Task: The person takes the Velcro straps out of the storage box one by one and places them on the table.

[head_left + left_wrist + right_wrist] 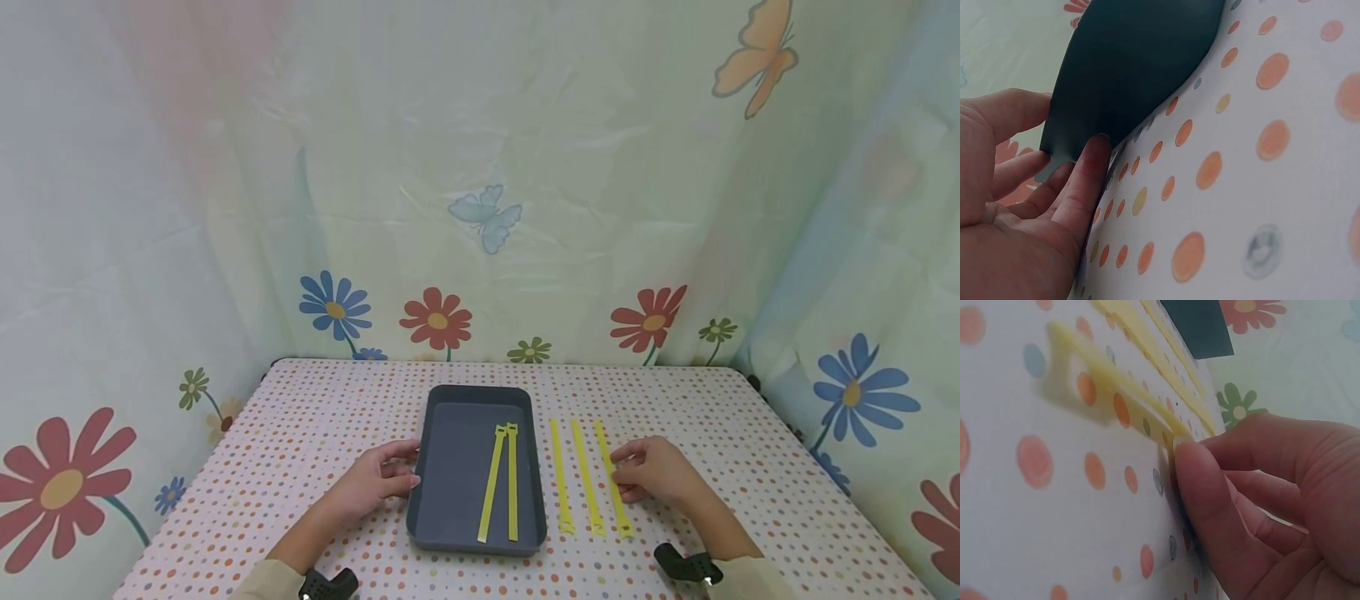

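R wrist cam: nearest yellow strap [1100, 358] blurry, tray [1200, 328] mostly out-of-frame.

Two straps [513, 492] lie in the tray [450, 467] on the table [637, 392]. Right of it are three more straps [587, 477], then the right hand [654, 471].

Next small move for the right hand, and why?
Probably lift the rightmost yellow strap and bring it left toward the gray tray: the right hand appears to pinch that strap, two similar straps lie inside the tray, and the left hand is at its left side.
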`<state>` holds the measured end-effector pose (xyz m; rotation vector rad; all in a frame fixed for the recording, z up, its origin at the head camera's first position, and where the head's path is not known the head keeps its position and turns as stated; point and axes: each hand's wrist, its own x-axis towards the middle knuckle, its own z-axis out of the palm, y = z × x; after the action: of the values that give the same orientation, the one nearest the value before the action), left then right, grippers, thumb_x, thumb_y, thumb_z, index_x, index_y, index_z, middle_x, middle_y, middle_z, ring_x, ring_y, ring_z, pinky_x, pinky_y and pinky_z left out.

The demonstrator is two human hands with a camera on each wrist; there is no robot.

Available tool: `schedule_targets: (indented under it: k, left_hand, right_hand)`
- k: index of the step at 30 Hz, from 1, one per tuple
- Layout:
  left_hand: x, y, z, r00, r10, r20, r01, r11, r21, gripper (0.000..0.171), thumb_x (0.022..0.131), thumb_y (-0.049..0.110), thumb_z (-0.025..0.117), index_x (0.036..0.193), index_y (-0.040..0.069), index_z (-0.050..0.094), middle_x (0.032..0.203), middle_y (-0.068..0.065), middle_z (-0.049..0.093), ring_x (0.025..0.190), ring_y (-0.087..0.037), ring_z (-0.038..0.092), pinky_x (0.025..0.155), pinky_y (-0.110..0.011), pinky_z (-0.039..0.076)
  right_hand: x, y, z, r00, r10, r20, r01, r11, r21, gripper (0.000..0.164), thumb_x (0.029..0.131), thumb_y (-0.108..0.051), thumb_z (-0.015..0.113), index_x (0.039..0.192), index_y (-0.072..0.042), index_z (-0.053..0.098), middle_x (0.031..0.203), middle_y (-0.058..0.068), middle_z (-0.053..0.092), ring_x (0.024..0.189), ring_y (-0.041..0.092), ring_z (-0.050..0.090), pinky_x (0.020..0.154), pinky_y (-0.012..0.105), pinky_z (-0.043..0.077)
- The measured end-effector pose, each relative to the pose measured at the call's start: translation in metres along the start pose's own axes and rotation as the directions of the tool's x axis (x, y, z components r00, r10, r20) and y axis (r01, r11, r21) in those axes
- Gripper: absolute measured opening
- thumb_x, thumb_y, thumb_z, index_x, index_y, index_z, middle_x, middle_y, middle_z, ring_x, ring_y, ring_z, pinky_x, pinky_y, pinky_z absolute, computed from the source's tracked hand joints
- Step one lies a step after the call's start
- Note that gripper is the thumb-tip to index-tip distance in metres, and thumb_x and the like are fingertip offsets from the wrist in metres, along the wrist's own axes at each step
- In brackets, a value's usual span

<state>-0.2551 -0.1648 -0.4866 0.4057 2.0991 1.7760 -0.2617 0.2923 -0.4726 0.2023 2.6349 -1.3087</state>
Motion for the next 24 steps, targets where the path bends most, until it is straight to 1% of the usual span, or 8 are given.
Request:
schedule_targets:
  k: [11,17,24]
  left_hand:
    - [-0.0003,0.0013,0.0006,1.0,-0.002,0.009,0.002,1.0,-0.029,0.068,0.097,0.01,0.07,0.155,-0.005,0.036,0.146,-0.028,0.049,0.106,-0.017,0.067,0.085,-0.031,0.062]
    - [0.001,-0.0011,-0.0002,1.0,-0.004,0.007,0.004,1.0,-0.011,0.067,0.097,0.011,0.069,0.154,-0.005,0.037,0.145,-0.028,0.049,0.106,-0.016,0.067,0.086,-0.031,0.062]
    - [0.0009,-0.0038,-0.0016,1.0,0.007,0.014,-0.007,1.0,0.007,0.068,0.098,0.014,0.07,0.155,-0.005,0.037,0.145,-0.028,0.05,0.106,-0.015,0.068,0.085,-0.03,0.062]
  right_hand:
    - [-0.0023,-0.0036,0.0011,0.999,-0.011,-0.038,0.007,0.996,-0.087,0.029,0.083,-0.004,0.079,0.11,0.003,0.071,0.076,0.009,0.067,0.058,0.017,0.068,0.054,0.03,0.059]
    - [-0.0041,-0.0051,0.0013,0.999,0.007,-0.053,-0.012,0.994,-0.107,0.027,0.083,-0.007,0.079,0.108,0.002,0.072,0.072,0.009,0.067,0.057,0.017,0.067,0.053,0.03,0.059]
    - [-0.0076,-0.0075,0.0007,0.998,0.02,-0.058,-0.026,0.993,-0.117,0.028,0.084,-0.009,0.079,0.11,0.002,0.072,0.072,0.008,0.068,0.057,0.016,0.066,0.054,0.029,0.059]
